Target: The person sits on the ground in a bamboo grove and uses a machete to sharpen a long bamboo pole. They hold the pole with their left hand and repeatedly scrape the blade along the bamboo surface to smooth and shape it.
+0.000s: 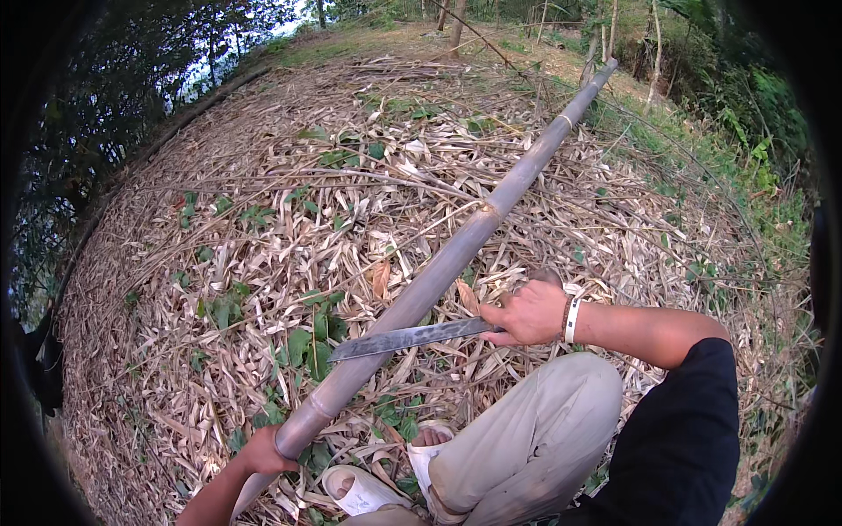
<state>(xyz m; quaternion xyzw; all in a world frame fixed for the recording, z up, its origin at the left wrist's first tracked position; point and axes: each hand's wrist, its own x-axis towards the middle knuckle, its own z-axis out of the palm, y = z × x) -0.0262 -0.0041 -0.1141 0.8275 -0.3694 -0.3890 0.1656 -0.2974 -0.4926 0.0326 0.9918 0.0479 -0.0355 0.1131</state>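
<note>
A long grey-brown bamboo pole (pixel 443 267) runs slantwise from the lower left up to the far right, with ringed joints along it. Near its close end, my left hand (pixel 266 452) is wrapped round the pole just below a joint. My right hand (pixel 530 313) grips a machete, its handle mostly hidden by the fingers. The machete's long dark blade (pixel 412 337) points left and lies across the pole, a little above the joint nearest my left hand. Whether the edge bites into the bamboo cannot be made out.
Dry bamboo leaves (pixel 263 228) cover the ground, with green sprigs (pixel 303 351) and thin sticks among them. My bent knee (pixel 570 386) and white sandals (pixel 364 491) are close below the blade. Thin trunks (pixel 458 28) and green undergrowth (pixel 763 114) stand beyond.
</note>
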